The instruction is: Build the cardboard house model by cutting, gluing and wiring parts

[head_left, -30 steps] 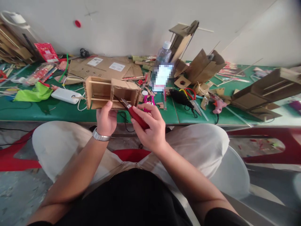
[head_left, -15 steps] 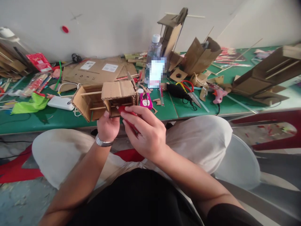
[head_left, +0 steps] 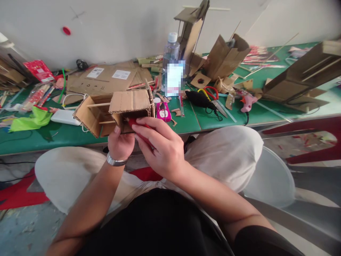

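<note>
My left hand [head_left: 120,144] grips the underside of a small cardboard box structure [head_left: 130,101], its thumb against the near edge. The structure is held above the table's front edge. Thin wooden sticks [head_left: 99,104] run across its open left part. My right hand [head_left: 162,147] is closed around a red pointed tool [head_left: 130,122]; its exact kind is unclear. The tool's tip reaches into the open front of the right-hand box part, where shadow and my fingers hide part of it. A pink case with a cartoon face [head_left: 163,111] lies just beyond my right hand.
On the green table [head_left: 186,122] are scissors [head_left: 220,106], a pink glue gun [head_left: 248,102], a black pouch-like thing [head_left: 199,99], a bottle [head_left: 170,51], a lit phone [head_left: 173,79] and a white power bank [head_left: 65,117]. Flat cardboard [head_left: 101,82] lies behind; a tall cardboard piece [head_left: 298,83] stands right.
The red tool's tip has moved slightly deeper into the box opening. Both hands keep their hold. The view has shifted slightly, so the structure appears a little further left.
</note>
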### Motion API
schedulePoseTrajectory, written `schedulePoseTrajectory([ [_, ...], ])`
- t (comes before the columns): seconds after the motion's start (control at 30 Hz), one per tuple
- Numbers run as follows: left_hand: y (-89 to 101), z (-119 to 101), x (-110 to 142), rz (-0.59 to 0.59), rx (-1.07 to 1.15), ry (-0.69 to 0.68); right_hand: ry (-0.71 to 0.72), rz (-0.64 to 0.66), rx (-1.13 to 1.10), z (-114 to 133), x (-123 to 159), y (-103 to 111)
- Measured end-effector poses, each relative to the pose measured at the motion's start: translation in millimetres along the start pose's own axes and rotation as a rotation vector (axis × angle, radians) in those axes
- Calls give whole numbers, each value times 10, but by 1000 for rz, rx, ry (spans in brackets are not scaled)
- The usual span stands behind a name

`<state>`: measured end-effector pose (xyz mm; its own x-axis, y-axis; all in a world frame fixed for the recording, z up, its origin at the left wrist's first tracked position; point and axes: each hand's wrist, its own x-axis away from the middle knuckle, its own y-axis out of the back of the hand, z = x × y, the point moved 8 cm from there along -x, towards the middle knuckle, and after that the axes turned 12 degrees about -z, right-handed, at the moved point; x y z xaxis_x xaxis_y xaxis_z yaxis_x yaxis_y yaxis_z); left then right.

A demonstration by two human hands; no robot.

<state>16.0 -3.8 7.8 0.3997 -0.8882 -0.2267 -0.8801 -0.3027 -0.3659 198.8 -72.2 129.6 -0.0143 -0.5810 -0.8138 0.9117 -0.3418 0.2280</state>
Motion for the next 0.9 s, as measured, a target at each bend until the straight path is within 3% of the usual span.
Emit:
schedulePoseTrajectory([
  [0.3,16,32,38,38,-32,98,-66,-31,-23,-20,15,-19],
  [0.47,41,53,38,-53,47,146,-128,-43,-42,-62,15,-13],
  [0.6,-44,-12,61,-26,21,159,-162,8,-61,-134,14,-54],
  [0.77,-148,-186,11,-83,63,45,-191,-34,-169,-262,-21,-16],
  [0.9,-20,-272,-126,-195,52,-114,-226,-104,-198,-387,-44,116],
])
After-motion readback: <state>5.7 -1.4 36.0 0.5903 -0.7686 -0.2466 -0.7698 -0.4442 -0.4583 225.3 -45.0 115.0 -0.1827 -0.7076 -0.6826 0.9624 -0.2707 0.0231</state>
